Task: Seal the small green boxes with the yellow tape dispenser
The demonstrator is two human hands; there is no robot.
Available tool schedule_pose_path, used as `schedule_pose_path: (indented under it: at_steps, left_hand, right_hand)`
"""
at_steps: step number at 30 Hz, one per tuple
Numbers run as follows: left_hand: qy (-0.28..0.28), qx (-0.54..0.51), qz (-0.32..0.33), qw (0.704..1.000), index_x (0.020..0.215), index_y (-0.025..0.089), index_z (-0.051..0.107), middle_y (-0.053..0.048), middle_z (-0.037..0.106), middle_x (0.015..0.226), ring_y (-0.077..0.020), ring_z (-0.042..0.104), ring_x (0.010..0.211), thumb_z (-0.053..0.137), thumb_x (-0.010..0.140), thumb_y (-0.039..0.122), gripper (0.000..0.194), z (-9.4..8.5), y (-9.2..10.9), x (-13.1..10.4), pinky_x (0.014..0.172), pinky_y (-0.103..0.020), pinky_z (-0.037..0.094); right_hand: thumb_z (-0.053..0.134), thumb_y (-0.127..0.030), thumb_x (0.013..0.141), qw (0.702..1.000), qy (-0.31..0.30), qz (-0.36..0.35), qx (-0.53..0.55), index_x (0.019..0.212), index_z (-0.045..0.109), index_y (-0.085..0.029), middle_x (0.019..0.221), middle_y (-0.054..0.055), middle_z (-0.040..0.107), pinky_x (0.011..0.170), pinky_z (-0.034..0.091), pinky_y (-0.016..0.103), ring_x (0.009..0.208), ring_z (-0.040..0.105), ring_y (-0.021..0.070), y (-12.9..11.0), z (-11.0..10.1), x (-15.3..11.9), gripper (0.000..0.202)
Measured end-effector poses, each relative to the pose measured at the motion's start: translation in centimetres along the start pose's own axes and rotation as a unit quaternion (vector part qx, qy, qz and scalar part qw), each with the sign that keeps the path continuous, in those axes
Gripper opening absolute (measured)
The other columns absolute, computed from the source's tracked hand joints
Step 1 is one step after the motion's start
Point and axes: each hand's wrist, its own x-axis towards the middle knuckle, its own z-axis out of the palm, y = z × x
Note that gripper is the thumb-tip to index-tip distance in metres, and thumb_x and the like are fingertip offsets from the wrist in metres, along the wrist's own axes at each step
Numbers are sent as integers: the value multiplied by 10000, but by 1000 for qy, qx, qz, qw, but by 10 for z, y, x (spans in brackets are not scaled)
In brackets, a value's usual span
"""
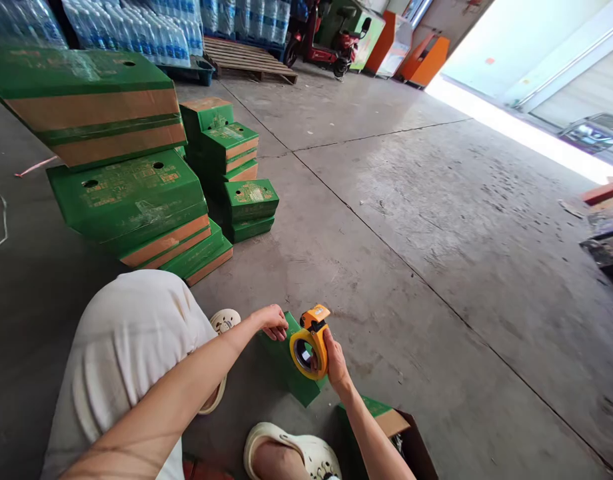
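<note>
Pale trousers cover our bent knee, nearest us and to the left of the small green box that lies on the concrete floor between our feet and hands. Our cream clogs show below and left of that box, and an open carton, green and brown, sits just to its lower right, partly behind our right forearm.

Over the small green box, our right hand is closed around a yellow-orange tape dispenser, fingers wrapped on its side, the roll facing our left. Our left hand hovers by the box's upper left end, palm partly turned up and fingers loosely curled; we cannot tell whether it pinches any tape or touches the cardboard.

Farther off, up and left of the small green box, we see large green cartons in a leaning stack, with a lower group of smaller cartons beside them. Beyond these, and farther from the box, are a wooden pallet, shrink-wrapped water bottles and a red scooter. Orange cabinets stand past the scooter, and a bright doorway opens far to the box's upper right, with a car outside.
</note>
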Motion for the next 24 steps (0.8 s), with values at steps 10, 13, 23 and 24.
schedule_pose_path:
  at_steps: [10,13,23,24]
  left_hand:
    - [55,-47,25,997,860,169,678,-79,836,911,-178,808,795,790,857,286,163,27,-10,-6,673,-222,603]
    - [72,-50,27,996,831,177,665,-78,836,917,-188,808,802,788,847,284,164,30,-10,-5,673,-230,589]
    - [23,-45,37,998,896,211,675,-50,836,940,-236,806,919,772,844,458,270,26,7,-25,702,-255,551]
    - [12,-44,36,998,876,203,678,-62,832,925,-238,806,921,755,858,490,298,25,9,-29,707,-259,555]
  right_hand:
    - [496,-1025,732,994,8,57,98,595,548,-240,452,-16,480,434,400,309,371,375,120,-7,-2,1,799]
    - [413,-1062,717,993,-29,57,103,618,571,-261,437,-48,376,525,466,351,378,276,110,-13,-12,-1,822]
    - [490,-969,731,996,-50,7,78,648,623,-296,442,-87,214,701,526,463,399,192,116,-33,-25,-8,691]
    - [480,-971,738,996,-53,1,68,669,628,-292,454,-78,266,698,531,462,403,201,113,-33,-24,-9,698]
